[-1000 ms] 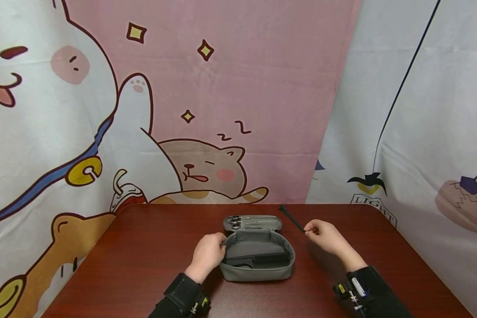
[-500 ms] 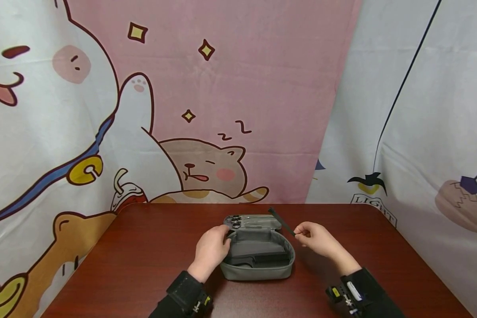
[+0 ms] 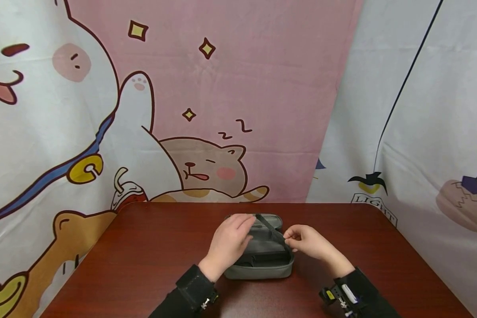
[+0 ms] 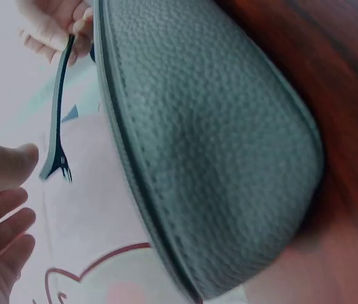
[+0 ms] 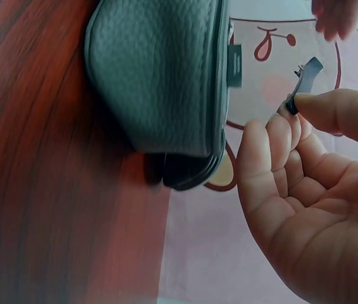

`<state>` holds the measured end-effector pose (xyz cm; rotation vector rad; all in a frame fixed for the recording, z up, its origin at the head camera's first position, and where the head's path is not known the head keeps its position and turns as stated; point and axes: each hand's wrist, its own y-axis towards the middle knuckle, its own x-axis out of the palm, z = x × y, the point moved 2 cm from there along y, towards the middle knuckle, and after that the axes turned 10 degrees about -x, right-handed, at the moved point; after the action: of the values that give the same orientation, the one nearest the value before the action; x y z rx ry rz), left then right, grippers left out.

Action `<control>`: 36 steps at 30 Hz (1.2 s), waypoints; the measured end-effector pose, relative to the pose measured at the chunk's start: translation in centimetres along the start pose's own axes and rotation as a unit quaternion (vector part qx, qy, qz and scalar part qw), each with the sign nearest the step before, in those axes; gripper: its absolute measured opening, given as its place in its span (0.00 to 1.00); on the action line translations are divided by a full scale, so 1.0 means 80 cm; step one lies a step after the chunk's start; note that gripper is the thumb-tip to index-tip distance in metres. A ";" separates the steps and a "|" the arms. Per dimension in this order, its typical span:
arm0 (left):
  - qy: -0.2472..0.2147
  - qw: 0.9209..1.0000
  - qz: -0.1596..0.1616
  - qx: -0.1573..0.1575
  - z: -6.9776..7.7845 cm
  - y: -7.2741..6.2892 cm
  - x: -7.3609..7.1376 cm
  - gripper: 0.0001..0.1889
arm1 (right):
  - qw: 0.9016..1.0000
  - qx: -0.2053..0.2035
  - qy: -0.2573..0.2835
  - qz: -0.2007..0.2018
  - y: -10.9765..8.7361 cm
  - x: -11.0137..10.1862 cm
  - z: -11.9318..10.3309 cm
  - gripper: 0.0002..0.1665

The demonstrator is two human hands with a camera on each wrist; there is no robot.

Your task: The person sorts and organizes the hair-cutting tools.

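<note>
A grey pebbled zip case (image 3: pixel 258 272) stands with its lid (image 3: pixel 276 219) folded back toward the far side. My right hand (image 3: pixel 308 240) pinches one end of a long dark hair clip (image 3: pixel 270 227) between thumb and fingertips, over the case's right side. In the left wrist view, the clip's flared end (image 4: pixel 54 166), with small metal parts, points toward my left hand (image 4: pixel 2 215). My left hand, fingers loosely extended, hovers over the case's left side, apart from the clip. It covers part of the lid. A black item (image 3: pixel 270 258) lies inside the case, its kind unclear.
The case is on a dark red-brown wooden table (image 3: pixel 151 260). Behind the table's far edge hangs a cartoon-printed cloth (image 3: pixel 286 110). A small dark tab (image 5: pixel 234 65) sticks out from the case's rim in the right wrist view.
My right hand has carried the clip left, over the case. My left hand has left the case's left rim and moved up and right, now covering the scissors in the lid.
</note>
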<state>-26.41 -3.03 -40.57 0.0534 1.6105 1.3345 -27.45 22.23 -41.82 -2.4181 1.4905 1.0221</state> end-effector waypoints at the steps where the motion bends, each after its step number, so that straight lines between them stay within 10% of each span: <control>1: 0.005 1.000 -0.004 0.013 0.003 0.002 0.001 0.29 | 1.000 0.000 0.007 -0.005 0.001 0.001 -0.002 0.06; 15: 0.060 0.989 -0.009 0.136 0.022 0.008 0.012 0.13 | 0.998 -0.015 0.035 -0.055 0.005 0.017 -0.022 0.06; 36: 0.079 0.989 -0.034 0.116 0.025 0.003 0.012 0.06 | 0.997 -0.033 0.039 -0.053 0.004 0.017 -0.034 0.06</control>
<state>-25.63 -0.92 -40.79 0.0344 1.8800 1.1158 -26.02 19.90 -40.44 -2.5797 1.3550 0.9813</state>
